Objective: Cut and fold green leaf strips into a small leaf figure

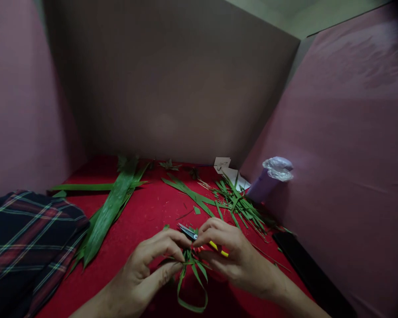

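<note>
My left hand (151, 263) is closed in a pinch on a small piece woven from green leaf strips (190, 276), whose loose ends loop down toward me. My right hand (232, 254) is closed around small scissors (199, 238) with yellow handles and dark blades. The blades point left and sit just above the woven piece, between my two hands. Both hands hover low over a red cloth (146, 212).
Long whole green leaves (109, 210) lie at the left. A heap of cut leaf strips (232, 201) lies at the right, by a lilac cup covered with plastic film (268, 179). Plaid fabric (23, 247) fills the left corner. White paper scraps (223, 165) sit at the back; a dark flat object (298, 260) lies at the right.
</note>
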Demonstrator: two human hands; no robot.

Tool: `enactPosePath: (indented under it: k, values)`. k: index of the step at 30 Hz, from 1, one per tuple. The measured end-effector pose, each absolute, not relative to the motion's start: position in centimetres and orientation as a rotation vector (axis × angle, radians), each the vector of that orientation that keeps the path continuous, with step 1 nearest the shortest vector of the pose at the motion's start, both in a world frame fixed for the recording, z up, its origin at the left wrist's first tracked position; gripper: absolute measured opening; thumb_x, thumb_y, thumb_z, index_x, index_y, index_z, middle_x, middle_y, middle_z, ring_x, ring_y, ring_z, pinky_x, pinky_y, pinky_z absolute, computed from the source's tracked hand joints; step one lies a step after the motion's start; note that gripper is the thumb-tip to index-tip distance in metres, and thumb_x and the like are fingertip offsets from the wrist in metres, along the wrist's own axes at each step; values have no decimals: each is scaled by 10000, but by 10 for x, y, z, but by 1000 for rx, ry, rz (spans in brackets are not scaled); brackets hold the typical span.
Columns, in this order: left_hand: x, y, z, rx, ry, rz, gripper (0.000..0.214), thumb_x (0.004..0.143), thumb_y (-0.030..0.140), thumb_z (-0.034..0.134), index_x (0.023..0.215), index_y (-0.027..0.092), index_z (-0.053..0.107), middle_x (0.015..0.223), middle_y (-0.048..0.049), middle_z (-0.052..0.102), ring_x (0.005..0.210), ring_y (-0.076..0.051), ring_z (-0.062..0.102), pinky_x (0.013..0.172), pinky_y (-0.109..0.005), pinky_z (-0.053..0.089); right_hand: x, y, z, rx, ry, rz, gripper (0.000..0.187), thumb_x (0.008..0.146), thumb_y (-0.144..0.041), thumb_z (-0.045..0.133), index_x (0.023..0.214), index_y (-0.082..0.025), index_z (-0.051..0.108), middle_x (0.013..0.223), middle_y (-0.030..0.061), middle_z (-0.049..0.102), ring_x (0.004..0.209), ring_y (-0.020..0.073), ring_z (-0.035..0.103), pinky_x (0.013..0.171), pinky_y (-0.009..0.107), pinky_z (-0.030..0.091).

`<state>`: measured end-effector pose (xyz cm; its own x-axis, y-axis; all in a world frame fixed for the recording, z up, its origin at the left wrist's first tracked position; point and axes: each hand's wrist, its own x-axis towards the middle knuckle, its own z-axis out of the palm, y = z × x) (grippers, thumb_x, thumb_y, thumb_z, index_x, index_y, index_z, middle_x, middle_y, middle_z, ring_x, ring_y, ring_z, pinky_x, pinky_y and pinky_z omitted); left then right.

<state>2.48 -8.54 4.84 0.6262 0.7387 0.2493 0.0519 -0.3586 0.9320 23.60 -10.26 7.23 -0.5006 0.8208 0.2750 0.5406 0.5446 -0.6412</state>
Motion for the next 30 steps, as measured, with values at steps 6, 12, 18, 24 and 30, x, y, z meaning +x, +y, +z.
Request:
enactPosePath:
  k: [6, 12, 18, 24, 30]
  values:
    - [27, -85, 48, 1785, 602, 855, 113, 828, 184, 492, 781, 212, 591, 1022, -35, 579, 961, -178, 530, 829, -285, 409, 234, -99, 71, -1022, -2372, 463, 212, 800, -92, 499, 967, -189, 587, 833, 44, 563, 779, 156, 489, 682, 283, 406]
    - [24, -86, 44, 1745, 659, 799, 102, 824, 203, 506, 777, 222, 594, 1041, -29, 566, 978, -183, 521, 862, -309, 393, 231, -98, 72, -1020, -2467, 356, 195, 821, -85, 450, 873, -184, 609, 789, 30, 560, 748, 142, 489, 664, 270, 389]
    - [22, -86, 43, 1697, 681, 758, 102, 825, 221, 506, 751, 217, 577, 1055, -31, 572, 976, -186, 530, 854, -303, 396, 234, -98, 67, -1033, -2396, 332, 190, 787, -74, 455, 895, -169, 579, 824, 42, 554, 772, 151, 487, 670, 278, 390]
    - [24, -86, 49, 1694, 697, 716, 90, 822, 205, 509, 768, 214, 581, 1051, -32, 585, 1001, -185, 522, 883, -300, 373, 237, -99, 66, -1114, -2426, 291, 172, 786, -66, 448, 855, -166, 569, 835, 52, 551, 772, 160, 484, 675, 286, 389]
    - [25, -85, 43, 1606, 676, 782, 86, 816, 227, 523, 757, 206, 581, 1029, -38, 591, 989, -196, 527, 889, -326, 380, 232, -101, 68, -1104, -2479, 222, 165, 833, -118, 428, 854, -158, 586, 808, 60, 557, 736, 161, 479, 654, 288, 382]
